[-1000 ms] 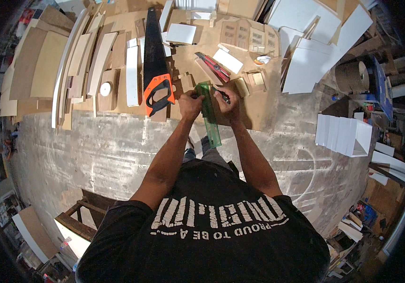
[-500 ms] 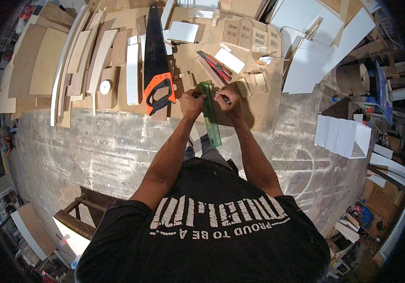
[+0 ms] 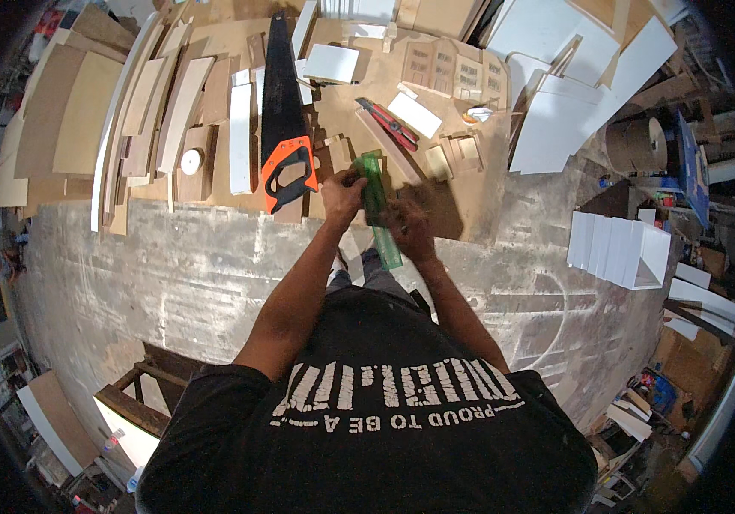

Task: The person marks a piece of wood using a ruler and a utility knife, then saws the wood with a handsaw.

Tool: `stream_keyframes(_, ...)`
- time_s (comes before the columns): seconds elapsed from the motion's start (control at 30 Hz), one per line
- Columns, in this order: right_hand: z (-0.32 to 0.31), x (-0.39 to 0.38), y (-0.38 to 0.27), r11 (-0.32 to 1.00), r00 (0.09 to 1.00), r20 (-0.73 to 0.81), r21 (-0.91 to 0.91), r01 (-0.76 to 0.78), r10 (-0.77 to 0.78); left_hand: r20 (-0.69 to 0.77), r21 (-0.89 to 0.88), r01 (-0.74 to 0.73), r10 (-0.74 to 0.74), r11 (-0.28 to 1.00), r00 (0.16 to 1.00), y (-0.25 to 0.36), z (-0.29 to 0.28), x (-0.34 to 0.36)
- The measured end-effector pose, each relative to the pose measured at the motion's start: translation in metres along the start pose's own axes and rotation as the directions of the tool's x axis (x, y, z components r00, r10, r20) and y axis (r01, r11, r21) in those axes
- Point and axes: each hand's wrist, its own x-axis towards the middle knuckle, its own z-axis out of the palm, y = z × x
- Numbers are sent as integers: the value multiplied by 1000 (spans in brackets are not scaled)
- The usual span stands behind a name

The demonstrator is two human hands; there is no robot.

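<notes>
My left hand (image 3: 342, 197) has its fingers closed on the upper part of a green translucent ruler (image 3: 387, 247) lying lengthwise toward me on the brown board (image 3: 470, 206). My right hand (image 3: 412, 227), blurred and curled, is at the ruler's right side; what it grips is unclear. An orange-handled handsaw (image 3: 288, 150) lies left of my left hand. Beyond the hands are a red utility knife (image 3: 393, 124), a white rectangle (image 3: 415, 114), small wooden blocks (image 3: 462, 152) and wooden pieces with window cut-outs (image 3: 453, 70).
Stacks of wooden strips and panels (image 3: 85, 111) stand at left, white boards (image 3: 564, 120) and a white stepped piece (image 3: 616, 248) at right. A dark wooden frame (image 3: 153, 377) sits behind me on the left, on the concrete floor (image 3: 170, 283). A cardboard roll (image 3: 633, 146) is at far right.
My right hand has moved down along the ruler toward me and is now blurred; the dark slim tool seen in it earlier is no longer distinct. My left hand stays on the ruler.
</notes>
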Motion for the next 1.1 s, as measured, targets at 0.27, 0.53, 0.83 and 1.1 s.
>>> stream_keyframes(0.27,-20,-27,-40,977,976,-48,6,-214,214,163,-272,144,-102,951,981,21,-33,-40)
stream_keyframes(0.53,-89,-47,-5,944,920,-220,11,-329,323,71,458,-138,119,878,990,11,-12,-58)
stream_keyframes(0.83,-59,-58,-16,962,970,-147,-167,-217,194,84,545,-158,134,823,987,24,-4,-57)
stream_keyframes(1.1,-12,-47,-29,962,965,-48,-77,-262,258,-1,252,-319,330,914,944,-7,-8,-43)
